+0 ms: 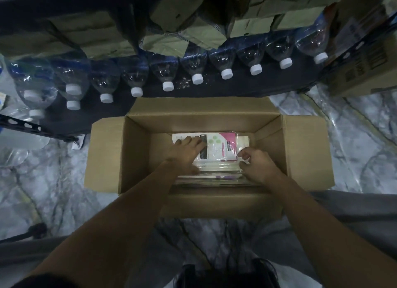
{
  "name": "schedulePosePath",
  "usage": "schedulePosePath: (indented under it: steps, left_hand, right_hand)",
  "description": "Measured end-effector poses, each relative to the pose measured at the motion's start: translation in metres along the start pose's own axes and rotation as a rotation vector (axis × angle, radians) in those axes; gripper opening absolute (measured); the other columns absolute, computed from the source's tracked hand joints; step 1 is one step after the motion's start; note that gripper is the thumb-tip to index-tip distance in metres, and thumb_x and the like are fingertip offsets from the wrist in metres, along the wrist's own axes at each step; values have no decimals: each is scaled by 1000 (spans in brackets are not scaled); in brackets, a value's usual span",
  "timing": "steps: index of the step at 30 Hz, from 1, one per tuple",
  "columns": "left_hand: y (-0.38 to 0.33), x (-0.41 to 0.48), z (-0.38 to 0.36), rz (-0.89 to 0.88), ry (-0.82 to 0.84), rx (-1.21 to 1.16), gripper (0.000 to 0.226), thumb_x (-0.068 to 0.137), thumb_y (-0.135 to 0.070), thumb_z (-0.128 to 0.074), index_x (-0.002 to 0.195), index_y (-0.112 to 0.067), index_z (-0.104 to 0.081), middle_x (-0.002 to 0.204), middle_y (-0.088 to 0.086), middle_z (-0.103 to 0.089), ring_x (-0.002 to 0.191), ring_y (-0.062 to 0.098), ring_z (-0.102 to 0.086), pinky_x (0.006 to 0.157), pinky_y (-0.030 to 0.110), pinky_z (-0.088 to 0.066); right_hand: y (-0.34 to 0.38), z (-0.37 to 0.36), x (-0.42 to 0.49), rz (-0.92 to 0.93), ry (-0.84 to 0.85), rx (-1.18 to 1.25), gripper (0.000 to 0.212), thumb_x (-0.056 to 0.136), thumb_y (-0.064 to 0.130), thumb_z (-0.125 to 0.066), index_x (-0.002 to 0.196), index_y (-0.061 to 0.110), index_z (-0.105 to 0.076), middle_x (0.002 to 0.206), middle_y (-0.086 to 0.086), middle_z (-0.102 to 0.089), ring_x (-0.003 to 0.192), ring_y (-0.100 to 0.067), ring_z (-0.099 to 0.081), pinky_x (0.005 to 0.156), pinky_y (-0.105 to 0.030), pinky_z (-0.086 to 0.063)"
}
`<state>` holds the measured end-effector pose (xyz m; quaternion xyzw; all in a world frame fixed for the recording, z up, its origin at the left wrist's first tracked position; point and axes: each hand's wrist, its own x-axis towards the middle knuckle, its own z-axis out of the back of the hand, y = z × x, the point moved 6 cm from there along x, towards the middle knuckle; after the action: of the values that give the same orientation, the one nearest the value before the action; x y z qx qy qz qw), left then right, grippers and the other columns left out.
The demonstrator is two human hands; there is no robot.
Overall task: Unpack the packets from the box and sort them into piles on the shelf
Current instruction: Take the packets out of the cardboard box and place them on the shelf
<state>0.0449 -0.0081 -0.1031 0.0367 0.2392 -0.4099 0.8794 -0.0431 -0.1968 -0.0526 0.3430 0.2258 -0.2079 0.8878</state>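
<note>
Grip: right hand (257, 161) has its fingers curled, thumb and fingertips nipping the clear wrap at the right edge of the top packet (221, 148). Left hand (187, 152) has straight fingers, close together, laid flat and pressing on the packet's left half. Both hands are deep inside the box (137, 150).

Step judged: freeing the top packet from the stack (214, 177).
- The film looks glossy and likely slick. Get the thumb under the card edge, not the wrap alone.
- Keep the flat hand steadying until the right edge lifts, then slide it beneath.
- Raise it level and clear of the box walls.

Packet: white card, pink band at the corner, black strip, pale green dots. It lies flat on the box floor, with more layers showing toward the near wall.

Beyond the box's far flap is the shelf (236, 87), where bottles (197, 78) lie in a row, caps toward the box.
</note>
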Motion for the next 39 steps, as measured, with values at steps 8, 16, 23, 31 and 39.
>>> schedulePosePath:
  steps: [8,16,23,31,39]
  left_hand:
    - [1,12,-7,95,-21,80,123,62,-55,-81,153,-15,-8,152,9,-27,133,31,-33,109,47,-31]
    - [15,6,-17,155,9,-336,118,50,-82,-65,149,-33,-24,138,5,-31,126,27,-29,107,46,-24]
    - [21,11,-8,243,6,-384,62,87,-38,-61,143,-23,-39,142,6,-39,134,27,-32,110,44,-25]
    - [16,-3,9,220,-50,-669,36,71,-19,-75,104,-20,-59,109,2,-63,104,23,-58,82,27,-43]
    - [21,-72,70,323,-230,-664,24,78,-20,-72,92,-29,-55,93,-14,-61,89,17,-60,74,33,-48]
  right_hand:
    - [2,1,4,15,-54,26,20,85,11,-62,105,11,-66,96,-1,-62,83,-13,-53,73,-17,-36]
    - [3,9,2,-13,-114,113,15,84,14,-64,99,13,-68,91,-3,-64,86,-21,-61,80,-25,-46]
    - [8,12,1,-30,-108,108,17,85,17,-64,101,12,-68,96,-5,-67,87,-20,-61,80,-24,-45]
    - [9,18,-3,-48,-136,147,12,85,11,-60,94,11,-68,95,-6,-68,81,-23,-66,76,-25,-51]
    - [21,38,-10,4,-318,240,14,78,9,-64,75,22,-68,70,10,-66,65,-10,-59,71,-23,-48]
